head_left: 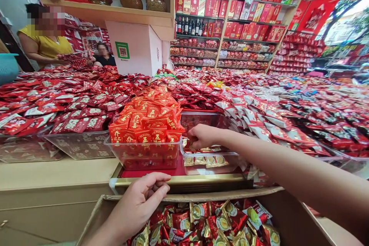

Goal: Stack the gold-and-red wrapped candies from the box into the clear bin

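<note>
Nearest: open cardboard box [291, 215], loaded with red-and-gold wrapped candies [219, 223]. Left grip [141, 198] hangs over its far-left rim, fingers loosely curled, released. Box's far rim sits between the candies and the gold trim [187, 180] edging the surface [77, 173]. Just past the trim: clear bin [211, 169], shallow layer of similar gold-ended candies inside. Right grip [201, 137] is in it, fingers bent and partly hidden; can't tell if it's grasping one. Tight access: orange-red packets [152, 117] heap well above their own bin and crowd the left side; red-and-white packets [268, 119] slope down on the right, right forearm crossing in front of them. Left of that, more bins of dark red packets [83, 121]. Behind: mounds across the surface, then a white block [132, 32] with a green QR sign [122, 50]. Far left, person in yellow top [47, 44] by the heaps. Farthest: wall shelves [198, 4] with bottles and red boxes.
</note>
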Motion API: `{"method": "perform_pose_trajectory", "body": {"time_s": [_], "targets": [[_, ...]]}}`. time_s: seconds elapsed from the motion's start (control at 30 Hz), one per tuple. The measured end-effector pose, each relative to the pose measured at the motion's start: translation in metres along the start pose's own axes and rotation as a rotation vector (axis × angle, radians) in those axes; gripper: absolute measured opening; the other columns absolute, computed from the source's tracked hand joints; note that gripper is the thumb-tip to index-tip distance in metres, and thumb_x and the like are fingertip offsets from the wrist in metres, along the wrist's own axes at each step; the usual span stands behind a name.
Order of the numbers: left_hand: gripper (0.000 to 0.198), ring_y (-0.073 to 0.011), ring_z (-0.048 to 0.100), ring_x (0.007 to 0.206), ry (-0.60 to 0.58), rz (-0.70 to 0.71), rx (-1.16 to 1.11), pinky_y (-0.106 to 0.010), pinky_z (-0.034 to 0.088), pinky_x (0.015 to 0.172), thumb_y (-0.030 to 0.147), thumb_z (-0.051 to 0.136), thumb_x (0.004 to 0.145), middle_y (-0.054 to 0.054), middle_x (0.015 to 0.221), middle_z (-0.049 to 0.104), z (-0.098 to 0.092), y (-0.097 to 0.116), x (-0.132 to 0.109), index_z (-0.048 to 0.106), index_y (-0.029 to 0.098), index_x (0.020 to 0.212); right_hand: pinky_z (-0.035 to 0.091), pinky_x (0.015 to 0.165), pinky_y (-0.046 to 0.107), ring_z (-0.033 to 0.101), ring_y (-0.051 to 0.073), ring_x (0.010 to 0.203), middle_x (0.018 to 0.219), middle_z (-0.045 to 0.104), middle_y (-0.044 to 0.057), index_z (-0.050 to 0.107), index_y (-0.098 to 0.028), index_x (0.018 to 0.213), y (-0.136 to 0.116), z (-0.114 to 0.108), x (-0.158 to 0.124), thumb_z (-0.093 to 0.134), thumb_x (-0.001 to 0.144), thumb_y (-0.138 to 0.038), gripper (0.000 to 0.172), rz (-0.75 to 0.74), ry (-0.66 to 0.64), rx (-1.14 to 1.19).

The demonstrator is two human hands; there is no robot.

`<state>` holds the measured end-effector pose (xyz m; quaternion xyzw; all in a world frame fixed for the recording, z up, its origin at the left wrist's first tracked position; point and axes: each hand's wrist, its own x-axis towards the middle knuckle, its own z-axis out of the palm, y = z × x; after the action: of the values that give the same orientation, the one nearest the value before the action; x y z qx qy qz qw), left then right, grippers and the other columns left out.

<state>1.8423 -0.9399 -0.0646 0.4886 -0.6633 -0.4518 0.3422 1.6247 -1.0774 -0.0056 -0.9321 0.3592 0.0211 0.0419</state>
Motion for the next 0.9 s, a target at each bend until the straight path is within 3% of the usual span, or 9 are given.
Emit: {"method": "perform_pose_trajectory", "body": {"time_s": [0.27,0.43,0.57,0.67,0.73,0.83,0.9], "targets": [[0.021,-0.0167,0.057,0.075,-0.015,-0.001,0.018,-0.026,0.045,0.069,0.029,0.049,0.08,-0.003,0.08,0.063,0.0,0.002,0.001,0.056,0.019,0.097,0.029,0.042,0.019,0.043,0.009,0.049,0.053,0.047,-0.004,0.046,-0.017,0.059,-0.002,-0.006,-0.004,0.056,0.057,-0.02,0.01,0.157,-0.099,0.272],[0.021,-0.0165,0.056,0.076,-0.025,0.0,0.006,-0.027,0.045,0.07,0.029,0.049,0.079,-0.003,0.081,0.062,-0.001,0.002,0.001,0.055,0.019,0.097,0.038,0.043,0.017,0.052,0.009,0.048,0.05,0.046,-0.006,0.039,-0.017,0.059,-0.002,-0.012,-0.014,0.051,0.06,-0.011,0.013,0.241,-0.09,0.677],[0.02,-0.016,0.057,0.075,-0.019,0.014,-0.001,-0.026,0.045,0.069,0.028,0.05,0.079,-0.003,0.079,0.062,0.0,0.001,0.001,0.056,0.019,0.097,0.042,0.042,0.018,0.052,0.007,0.042,0.052,0.048,-0.008,0.041,-0.017,0.07,-0.001,-0.018,-0.024,0.05,0.062,-0.006,0.017,0.275,-0.016,0.954],[0.021,-0.0157,0.057,0.074,-0.009,0.025,-0.03,-0.026,0.045,0.068,0.028,0.051,0.079,-0.002,0.078,0.062,0.0,0.0,0.001,0.057,0.018,0.096,0.044,0.043,0.019,0.054,0.008,0.044,0.057,0.052,-0.006,0.044,-0.017,0.078,-0.004,-0.029,-0.033,0.051,0.064,-0.005,0.02,0.323,0.093,0.999],[0.021,-0.0153,0.057,0.073,0.0,0.022,-0.086,-0.025,0.045,0.067,0.028,0.052,0.079,-0.002,0.077,0.063,0.001,0.001,-0.001,0.056,0.018,0.098,0.045,0.045,0.019,0.055,0.008,0.048,0.061,0.055,-0.004,0.047,-0.015,0.082,-0.014,-0.039,-0.04,0.05,0.066,-0.006,0.019,0.332,0.233,0.962],[0.029,-0.0137,0.057,0.067,0.004,0.009,-0.282,-0.022,0.042,0.056,0.031,0.049,0.082,-0.004,0.077,0.064,0.001,0.009,-0.005,0.049,0.018,0.108,0.046,0.053,0.021,0.057,0.009,0.058,0.07,0.061,0.001,0.052,-0.014,0.085,-0.044,-0.049,-0.055,0.05,0.071,-0.01,0.015,0.214,0.542,0.832],[0.038,-0.0142,0.057,0.064,-0.044,0.005,-0.514,-0.021,0.041,0.051,0.039,0.043,0.084,-0.006,0.082,0.064,0.001,0.019,-0.01,0.041,0.019,0.117,0.046,0.06,0.022,0.058,0.01,0.067,0.078,0.063,0.003,0.055,-0.014,0.087,-0.071,-0.046,-0.065,0.05,0.073,-0.012,0.014,0.08,0.679,0.635]]}}
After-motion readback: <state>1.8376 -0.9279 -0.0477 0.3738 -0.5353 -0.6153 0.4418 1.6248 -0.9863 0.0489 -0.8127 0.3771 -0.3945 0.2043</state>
